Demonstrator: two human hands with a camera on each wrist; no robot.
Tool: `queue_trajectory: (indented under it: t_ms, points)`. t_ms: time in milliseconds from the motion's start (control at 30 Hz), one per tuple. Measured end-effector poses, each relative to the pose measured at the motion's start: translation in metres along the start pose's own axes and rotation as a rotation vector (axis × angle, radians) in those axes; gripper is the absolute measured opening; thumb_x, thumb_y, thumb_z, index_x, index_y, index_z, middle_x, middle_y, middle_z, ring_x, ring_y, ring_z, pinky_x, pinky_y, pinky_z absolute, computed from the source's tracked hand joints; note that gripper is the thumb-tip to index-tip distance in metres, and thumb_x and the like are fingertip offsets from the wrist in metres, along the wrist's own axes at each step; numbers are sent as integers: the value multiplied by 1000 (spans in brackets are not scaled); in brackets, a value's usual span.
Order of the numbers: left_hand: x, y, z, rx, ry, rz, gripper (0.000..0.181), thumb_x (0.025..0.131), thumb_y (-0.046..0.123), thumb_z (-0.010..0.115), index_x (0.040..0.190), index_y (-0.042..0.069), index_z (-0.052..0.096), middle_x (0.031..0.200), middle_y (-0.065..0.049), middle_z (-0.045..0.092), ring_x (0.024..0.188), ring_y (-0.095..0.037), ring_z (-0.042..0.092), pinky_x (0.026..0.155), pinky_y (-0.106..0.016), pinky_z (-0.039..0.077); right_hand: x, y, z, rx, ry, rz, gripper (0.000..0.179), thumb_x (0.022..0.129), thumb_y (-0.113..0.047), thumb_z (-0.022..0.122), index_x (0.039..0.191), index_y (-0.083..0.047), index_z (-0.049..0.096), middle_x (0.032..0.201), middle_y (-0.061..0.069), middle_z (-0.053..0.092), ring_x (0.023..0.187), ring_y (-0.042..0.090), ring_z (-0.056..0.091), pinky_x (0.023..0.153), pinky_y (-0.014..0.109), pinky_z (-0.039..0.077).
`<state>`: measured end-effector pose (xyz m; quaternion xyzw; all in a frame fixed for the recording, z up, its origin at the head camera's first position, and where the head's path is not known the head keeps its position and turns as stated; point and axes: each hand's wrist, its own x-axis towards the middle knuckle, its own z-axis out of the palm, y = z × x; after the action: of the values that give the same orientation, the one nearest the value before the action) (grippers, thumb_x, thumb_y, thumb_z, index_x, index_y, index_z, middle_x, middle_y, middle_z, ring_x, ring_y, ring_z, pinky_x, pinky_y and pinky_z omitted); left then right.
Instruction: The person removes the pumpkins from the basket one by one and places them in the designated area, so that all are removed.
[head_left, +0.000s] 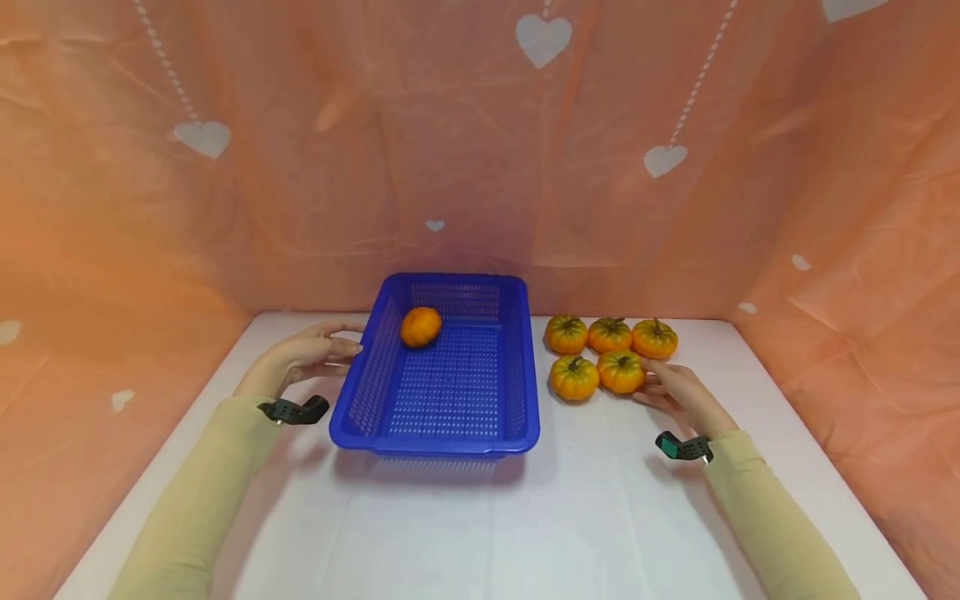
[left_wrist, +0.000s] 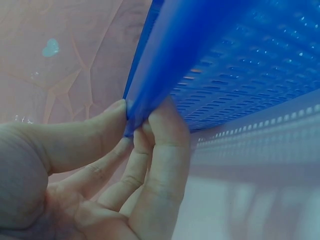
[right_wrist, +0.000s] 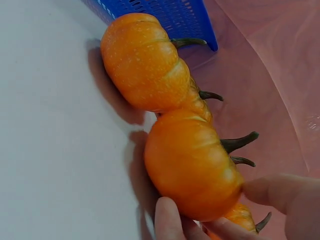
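A blue plastic basket with perforated walls sits on the white table, one small orange pumpkin inside near its back left. My left hand pinches the basket's left rim; the left wrist view shows the thumb outside and fingers curled under the blue edge. To the basket's right, my right hand holds the right-hand pumpkin of the front row by its side. In the right wrist view, thumb and fingers touch opposite sides of that pumpkin, which appears to rest on the table.
Beside the held pumpkin stands another front pumpkin. Behind them is a row of three: left, middle and right. An orange cloth with white hearts hangs around the table's back and sides.
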<state>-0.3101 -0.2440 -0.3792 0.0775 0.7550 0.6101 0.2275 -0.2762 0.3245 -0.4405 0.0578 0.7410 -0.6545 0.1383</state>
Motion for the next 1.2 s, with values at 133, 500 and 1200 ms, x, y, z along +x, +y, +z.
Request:
queue_trajectory:
  t_ms: [133,500,1200]
  points:
    - [5,1,2,-3,2,-9,55,97,6,53,145,-2,27,106,-9,65,95,-21,65,92,-45,48,-7,-1,-7,-39,-24,-37,62,102,-34,45,141,11,29,127,23,43,101,22,62,94,38,47]
    - [10,5,0,7,15,-53,59,97,3,54,147,-1,23,102,-7,64,92,-18,63,86,-37,52,-7,-10,-20,-32,-71,7,53,100,-31,50,135,8,41,110,12,59,95,26,64,90,37,50]
    - [4,5,-1,18,34,-47,55,97,5,53,145,-2,28,101,-6,65,92,-18,64,90,-42,50,-21,-82,-20,-224,-109,-142,68,101,-42,43,143,9,28,124,14,56,99,13,64,93,36,48]
